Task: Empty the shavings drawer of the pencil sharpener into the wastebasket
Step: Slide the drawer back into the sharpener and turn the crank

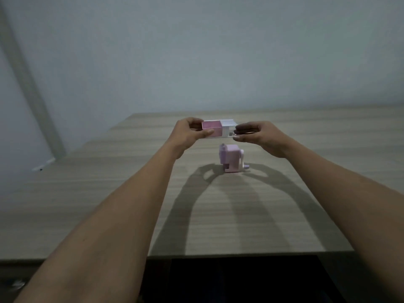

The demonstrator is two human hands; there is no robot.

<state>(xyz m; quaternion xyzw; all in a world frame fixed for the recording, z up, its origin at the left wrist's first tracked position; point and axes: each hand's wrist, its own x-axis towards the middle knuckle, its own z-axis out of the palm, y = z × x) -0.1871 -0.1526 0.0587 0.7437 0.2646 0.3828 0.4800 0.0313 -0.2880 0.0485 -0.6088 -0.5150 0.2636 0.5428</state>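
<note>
Head camera looks forward and down over the table (218, 215).

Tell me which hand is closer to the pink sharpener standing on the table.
Right, narrowly. The right hand hovers above and just right of the sharpener; the left hand, gripping the drawer, is above and further left.

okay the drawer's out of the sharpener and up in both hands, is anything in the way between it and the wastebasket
Can't say: no wastebasket shows in this view. The drawer is held above the table by the left hand and right hand, clear of the sharpener below.
</note>
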